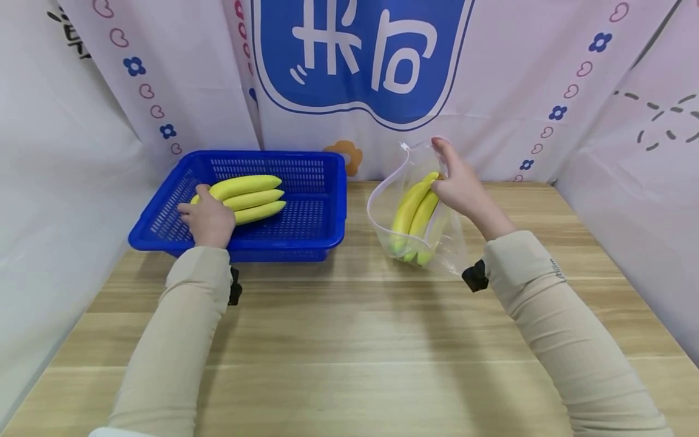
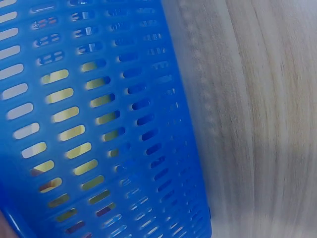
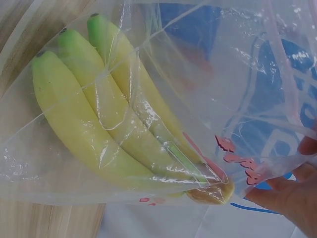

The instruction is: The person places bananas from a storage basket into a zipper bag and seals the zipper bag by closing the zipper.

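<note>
My left hand [image 1: 209, 221] reaches over the front rim of a blue plastic basket [image 1: 311, 209] and grips a bunch of bananas [image 1: 256, 199] at its left end. The bunch lies inside, tips to the right. Slots in the basket wall [image 2: 99, 124] show yellow behind them in the left wrist view. On the right, my right hand [image 1: 464, 185] pinches the rim of a clear zip bag [image 1: 449, 233]. A second bunch of bananas [image 3: 109, 119] is inside that bag, stem end near my right fingers and greenish tips at the bottom. The bag's mouth gapes toward the left.
The basket and bag stand toward the back of a wooden table [image 1: 349, 364]. Behind them hangs a white cloth with a blue printed sign [image 1: 360, 60]. White walls of cloth close off both sides.
</note>
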The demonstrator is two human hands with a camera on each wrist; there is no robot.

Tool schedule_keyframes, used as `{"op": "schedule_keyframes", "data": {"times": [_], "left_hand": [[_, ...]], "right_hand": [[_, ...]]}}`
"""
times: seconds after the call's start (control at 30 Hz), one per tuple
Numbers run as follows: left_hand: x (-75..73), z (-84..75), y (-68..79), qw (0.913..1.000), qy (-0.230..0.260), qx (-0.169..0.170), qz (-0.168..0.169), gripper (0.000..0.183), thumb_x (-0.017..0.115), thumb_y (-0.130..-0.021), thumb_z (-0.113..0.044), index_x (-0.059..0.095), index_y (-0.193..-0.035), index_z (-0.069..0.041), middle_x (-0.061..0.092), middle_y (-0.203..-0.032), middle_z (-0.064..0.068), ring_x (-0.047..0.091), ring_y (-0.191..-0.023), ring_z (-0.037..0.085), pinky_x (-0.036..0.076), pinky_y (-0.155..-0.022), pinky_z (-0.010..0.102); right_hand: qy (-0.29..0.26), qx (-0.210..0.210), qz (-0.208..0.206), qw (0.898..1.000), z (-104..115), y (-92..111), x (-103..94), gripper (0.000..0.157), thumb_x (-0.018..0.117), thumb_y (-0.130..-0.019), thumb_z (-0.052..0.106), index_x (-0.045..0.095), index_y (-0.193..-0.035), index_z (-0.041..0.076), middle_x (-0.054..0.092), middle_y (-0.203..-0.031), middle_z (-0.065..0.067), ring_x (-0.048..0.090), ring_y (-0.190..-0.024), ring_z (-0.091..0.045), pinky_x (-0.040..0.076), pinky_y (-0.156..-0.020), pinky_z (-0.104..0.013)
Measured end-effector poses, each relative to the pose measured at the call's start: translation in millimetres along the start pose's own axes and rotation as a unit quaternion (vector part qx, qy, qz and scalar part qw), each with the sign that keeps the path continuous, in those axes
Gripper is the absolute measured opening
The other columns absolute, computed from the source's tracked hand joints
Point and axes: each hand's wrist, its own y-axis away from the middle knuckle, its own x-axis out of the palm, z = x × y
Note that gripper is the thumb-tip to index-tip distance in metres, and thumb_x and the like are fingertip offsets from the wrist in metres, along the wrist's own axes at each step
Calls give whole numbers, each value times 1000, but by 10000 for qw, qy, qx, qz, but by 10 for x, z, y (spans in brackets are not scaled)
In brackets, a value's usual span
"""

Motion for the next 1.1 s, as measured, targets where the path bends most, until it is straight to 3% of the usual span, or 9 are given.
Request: {"op": "schedule_keyframes", "data": {"times": [0.37,0.57,0.7,1.1], "left_hand": [[16,-29,-42,9991,292,174,-237,51,28,-101,-22,18,-151,-16,14,-146,35,31,-129,50,36,-103,59],[60,-171,19,9971,498,459,-346,50,28,-102,-24,20,-151,-20,21,-143,32,40,-122,44,39,-99,53],[98,-261,65,9951,658,651,-339,49,28,-103,-26,20,-151,-21,24,-142,30,42,-117,40,41,-95,49],[199,-495,200,9874,987,1143,-477,46,35,-103,-28,26,-148,-26,32,-138,25,49,-109,39,44,-91,49]], "right_hand": [[50,64,36,10000,15,4,17,85,45,-77,-4,13,-154,9,17,-161,-9,16,-148,-33,17,-120,-53],[-3,31,7,10000,4,-9,15,86,45,-74,-5,14,-153,9,18,-160,-11,18,-148,-34,22,-118,-52],[-36,3,-5,10000,-4,-9,0,86,44,-74,-6,14,-153,8,18,-160,-12,19,-147,-34,20,-119,-52],[-51,-100,-124,9999,-4,-15,-21,83,44,-72,-7,21,-151,5,22,-159,-13,20,-147,-34,18,-120,-53]]}}
